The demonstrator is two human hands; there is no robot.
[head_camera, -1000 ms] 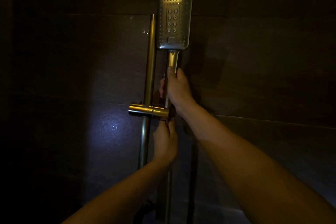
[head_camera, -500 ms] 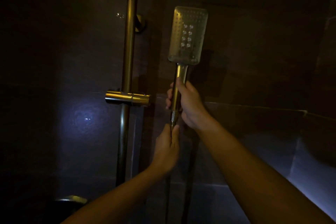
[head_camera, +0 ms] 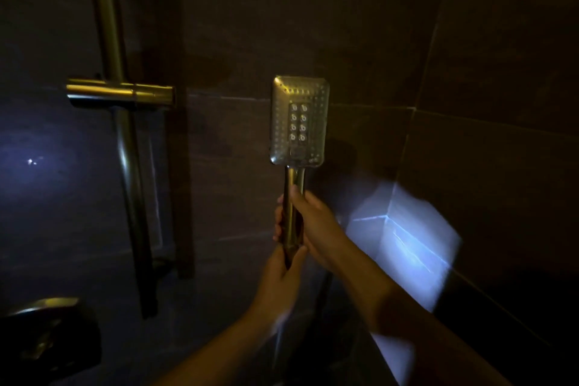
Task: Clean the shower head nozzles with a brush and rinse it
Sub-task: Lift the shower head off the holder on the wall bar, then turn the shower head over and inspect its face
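A rectangular metal shower head (head_camera: pixel 300 121) stands upright in the middle of the view, its nozzle face turned toward me. My right hand (head_camera: pixel 316 222) grips its handle (head_camera: pixel 294 197) from the right side. Just below, my left hand (head_camera: pixel 282 269) holds the bottom end of the handle where the hose joins. The hose itself is hard to make out in the dark. No brush is in view.
A vertical slide rail (head_camera: pixel 125 147) with an empty brass holder bracket (head_camera: pixel 120 93) is on the dark tiled wall at left. A dark fixture (head_camera: pixel 47 335) sits at lower left. A bright patch of light falls on the wall corner (head_camera: pixel 398 229) at right.
Both hands lifted the shower head out of the holder bracket and carried it rightward and down, away from the rail. The view has turned so the rail now sits far left.
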